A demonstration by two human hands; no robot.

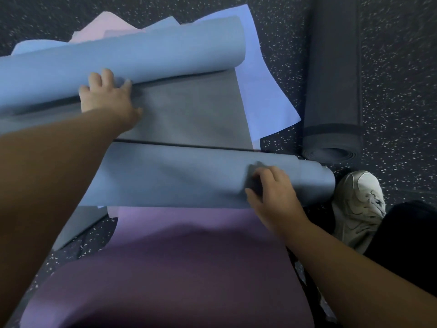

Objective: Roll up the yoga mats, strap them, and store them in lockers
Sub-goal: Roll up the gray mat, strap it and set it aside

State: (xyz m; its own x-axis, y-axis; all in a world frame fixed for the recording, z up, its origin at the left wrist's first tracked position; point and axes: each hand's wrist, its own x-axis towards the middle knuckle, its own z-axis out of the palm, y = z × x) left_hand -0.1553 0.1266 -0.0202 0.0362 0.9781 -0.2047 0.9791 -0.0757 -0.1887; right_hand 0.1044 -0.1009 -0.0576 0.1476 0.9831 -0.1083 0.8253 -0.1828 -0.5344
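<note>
The left hand (106, 95) presses relaxed fingers against the far curl of the blue mat (184, 114) to flatten it; right hand (269, 185) fingers grip the near roll, keeping it tight.

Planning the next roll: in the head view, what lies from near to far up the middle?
Dark purple flat mat → near blue-grey rolled mat end → flat grey mat stretch → far blue-grey rolled mat end → pale pink sheet.
</note>
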